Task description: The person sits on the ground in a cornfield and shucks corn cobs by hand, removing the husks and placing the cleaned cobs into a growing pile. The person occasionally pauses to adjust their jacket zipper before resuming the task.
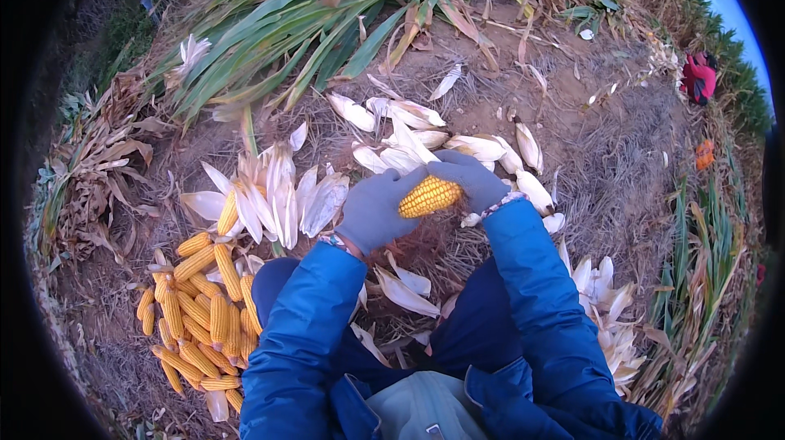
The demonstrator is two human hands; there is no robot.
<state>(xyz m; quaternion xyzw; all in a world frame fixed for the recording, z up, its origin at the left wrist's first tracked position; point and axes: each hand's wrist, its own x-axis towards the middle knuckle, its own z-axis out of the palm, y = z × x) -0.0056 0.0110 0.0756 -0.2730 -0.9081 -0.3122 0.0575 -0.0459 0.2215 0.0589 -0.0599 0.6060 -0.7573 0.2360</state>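
A yellow corn cob (430, 196) with bare kernels is held between my two gloved hands, in front of my knees. My left hand (376, 209), in a grey glove, grips its left end. Wrapped round the upper right end is my right hand (471, 180), in a matching glove. Pale husk leaves (406, 139) show just beyond the fingers; whether they are joined to this cob I cannot tell. Past my hands lie several ears still in their husks (478, 148). A pile of husked cobs (208, 317) rests on the ground by my left knee.
Loose husks (266, 195) lie left of my hands, with more husks (609, 317) beside my right arm. Cut green corn stalks (327, 15) spread across the far side. Another person in red (699, 78) is at the far right, near an orange object (704, 154).
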